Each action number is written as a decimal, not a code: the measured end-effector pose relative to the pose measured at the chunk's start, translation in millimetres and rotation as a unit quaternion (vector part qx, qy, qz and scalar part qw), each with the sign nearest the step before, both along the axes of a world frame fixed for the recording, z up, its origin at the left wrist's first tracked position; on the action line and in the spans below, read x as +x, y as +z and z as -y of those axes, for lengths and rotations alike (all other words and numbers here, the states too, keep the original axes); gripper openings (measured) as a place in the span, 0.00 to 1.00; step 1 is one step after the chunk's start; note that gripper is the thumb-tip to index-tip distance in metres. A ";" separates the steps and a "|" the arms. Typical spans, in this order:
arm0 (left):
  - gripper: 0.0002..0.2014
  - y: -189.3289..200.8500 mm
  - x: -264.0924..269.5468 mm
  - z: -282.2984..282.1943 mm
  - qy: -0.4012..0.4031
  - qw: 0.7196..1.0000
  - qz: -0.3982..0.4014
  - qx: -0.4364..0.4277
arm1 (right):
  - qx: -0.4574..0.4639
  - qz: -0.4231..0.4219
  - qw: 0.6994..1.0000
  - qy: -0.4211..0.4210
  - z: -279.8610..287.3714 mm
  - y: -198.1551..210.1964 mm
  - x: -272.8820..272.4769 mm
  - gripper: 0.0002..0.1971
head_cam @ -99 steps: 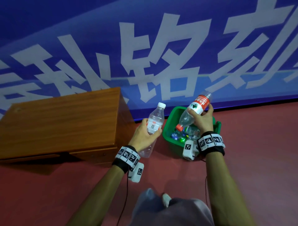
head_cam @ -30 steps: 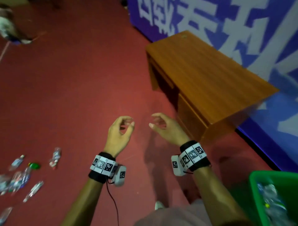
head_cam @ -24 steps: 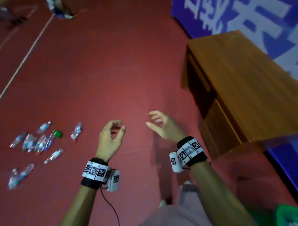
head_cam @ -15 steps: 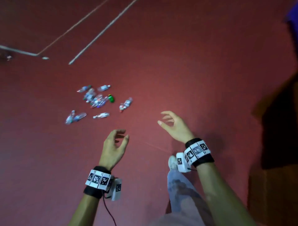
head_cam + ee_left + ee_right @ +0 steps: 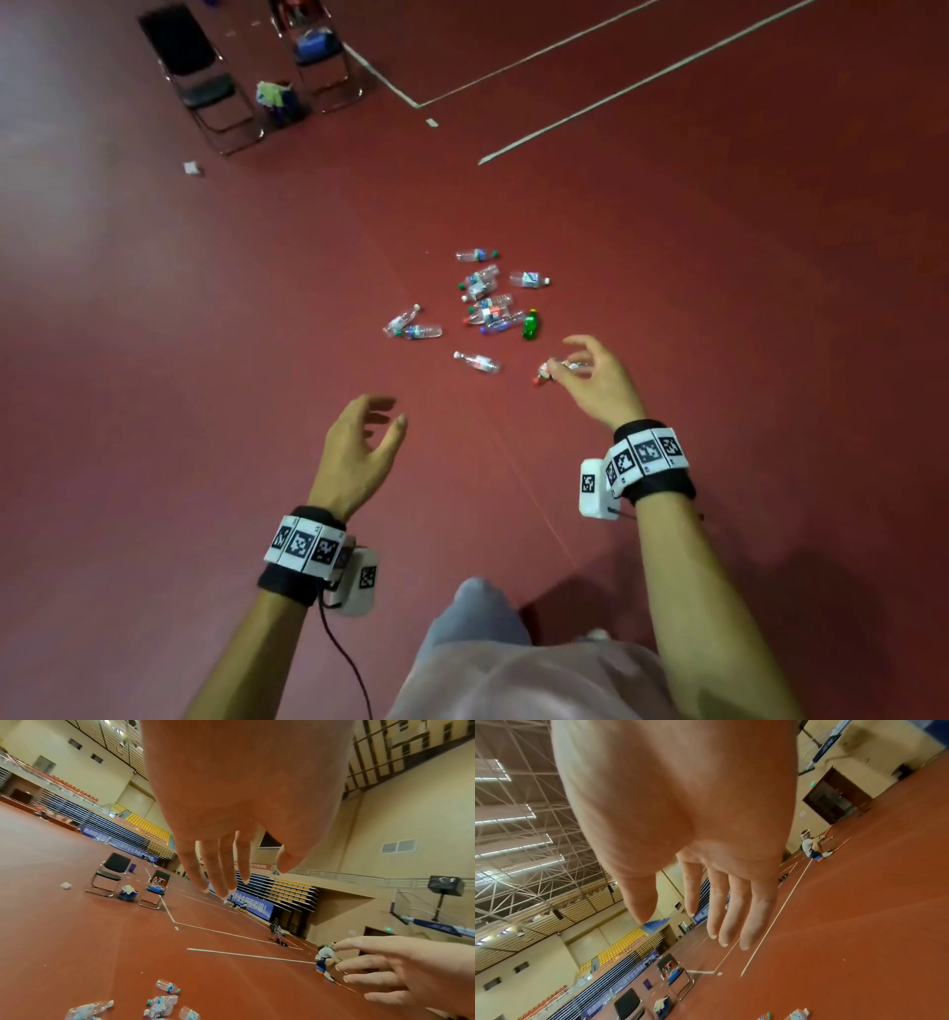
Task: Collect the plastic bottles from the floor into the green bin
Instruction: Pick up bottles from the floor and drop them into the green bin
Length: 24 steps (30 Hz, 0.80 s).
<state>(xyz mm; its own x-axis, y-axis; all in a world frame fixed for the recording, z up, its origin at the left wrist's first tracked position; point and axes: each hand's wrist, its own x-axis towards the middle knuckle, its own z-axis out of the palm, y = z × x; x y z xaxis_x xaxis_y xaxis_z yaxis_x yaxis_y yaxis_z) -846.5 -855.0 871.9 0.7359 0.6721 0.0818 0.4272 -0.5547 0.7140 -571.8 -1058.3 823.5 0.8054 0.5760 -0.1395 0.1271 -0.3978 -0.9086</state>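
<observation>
- Left hand (image 5: pixel 359 452) empty, fingers loosely curled, thumb apart; it hangs in the air over bare floor (image 5: pixel 205 360), touching nothing.
- Right hand (image 5: pixel 598 383) also empty, fingers spread and slightly bent. Wrist view confirms nothing in the palm (image 5: pixel 680 811).
- Nearest bottle (image 5: pixel 543 371) shows just past the right fingertips in the head view, partly hidden by them. It lies on the floor well below the hand; overlap is only line of sight, no contact.
- Next out: a clear bottle (image 5: pixel 477 362), ahead of the left hand and left of the right.
- Beyond that, the main pile (image 5: pixel 488 303) of clear bottles, lying on their sides, some touching. A small green bottle (image 5: pixel 530 325) sits at the pile's right edge, ahead of the right hand. Two more bottles (image 5: pixel 411 326) lie off to the pile's left.
- Farthest: two chairs (image 5: pixel 205 77) and white court lines, well beyond the pile.
- Green bin is not in any view, so I can't place it from here; presumably behind the person.
- Step, as I read it: walking empty-handed toward the pile for another pickup. A dozen or so bottles are on the floor, so the task is far from done.
- Next move needs: close the gap, crouch or bend, then take one bottle per hand. Nearest pair looks easiest: right hand on the bottle under its fingertips, left on the clear one.
- Grip round the body; empty bottles are light and will roll or skid if nudged.
- Then turn back and find the bin.
</observation>
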 end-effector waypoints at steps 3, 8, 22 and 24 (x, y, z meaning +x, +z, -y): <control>0.12 -15.7 27.4 -26.0 0.016 1.000 -0.019 -0.008 | -0.022 -0.004 0.999 0.025 -35.4 -17.1 33.5 0.25; 0.14 -47.9 105.0 -95.7 0.000 0.998 -0.054 -0.018 | -0.049 -0.009 0.998 0.049 -93.0 -46.6 105.3 0.27; 0.28 -128.8 524.0 -364.0 -0.306 0.897 -0.296 0.121 | -0.204 -0.011 0.978 -0.030 -188.1 -95.5 365.3 0.34; 0.30 -158.4 571.3 -387.6 -0.327 0.857 -0.370 0.150 | -0.280 -0.015 0.959 0.030 -194.4 -128.7 400.3 0.36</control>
<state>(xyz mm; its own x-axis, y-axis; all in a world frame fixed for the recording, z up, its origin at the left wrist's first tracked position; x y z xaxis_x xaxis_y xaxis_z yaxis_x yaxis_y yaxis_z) -275.2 -467.4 713.5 0.8726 0.1262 -0.4719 0.2281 -0.9595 0.1652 -171.5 -863.9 694.8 0.7643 0.4494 -0.4626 0.1427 -0.8173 -0.5582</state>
